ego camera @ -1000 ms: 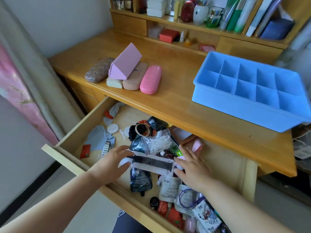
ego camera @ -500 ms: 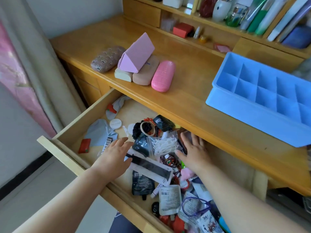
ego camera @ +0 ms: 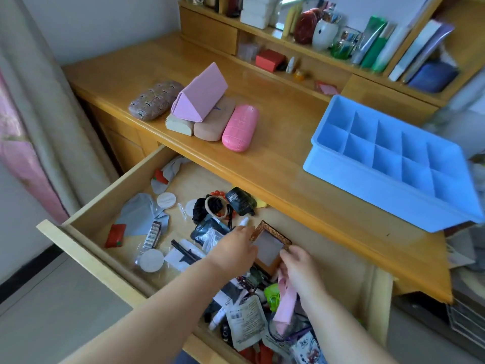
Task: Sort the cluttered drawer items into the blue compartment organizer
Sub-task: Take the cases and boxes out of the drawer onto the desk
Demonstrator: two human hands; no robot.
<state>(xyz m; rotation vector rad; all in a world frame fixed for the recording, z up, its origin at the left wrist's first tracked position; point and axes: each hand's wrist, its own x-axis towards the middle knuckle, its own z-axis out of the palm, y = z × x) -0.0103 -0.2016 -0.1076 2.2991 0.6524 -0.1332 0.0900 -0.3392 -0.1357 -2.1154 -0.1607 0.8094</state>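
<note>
1. Both hands hold a small framed mirror point(ego camera: 269, 246) over the open drawer point(ego camera: 86, 219): the left hand point(ego camera: 236, 248) grips its left edge, the right hand point(ego camera: 296, 261) pinches its lower right corner and also keeps a pink strip point(ego camera: 284, 303).
2. The mirror's long axis runs from near-left to far-right, tilted up.
3. The blue organizer point(ego camera: 399, 164) stands on the desk point(ego camera: 275, 166), up and right of the mirror — the right hand is nearer to it.
4. The desk edge overhangs just beyond the mirror, so I judge it must rise first; the compartments look empty — free room.
</note>
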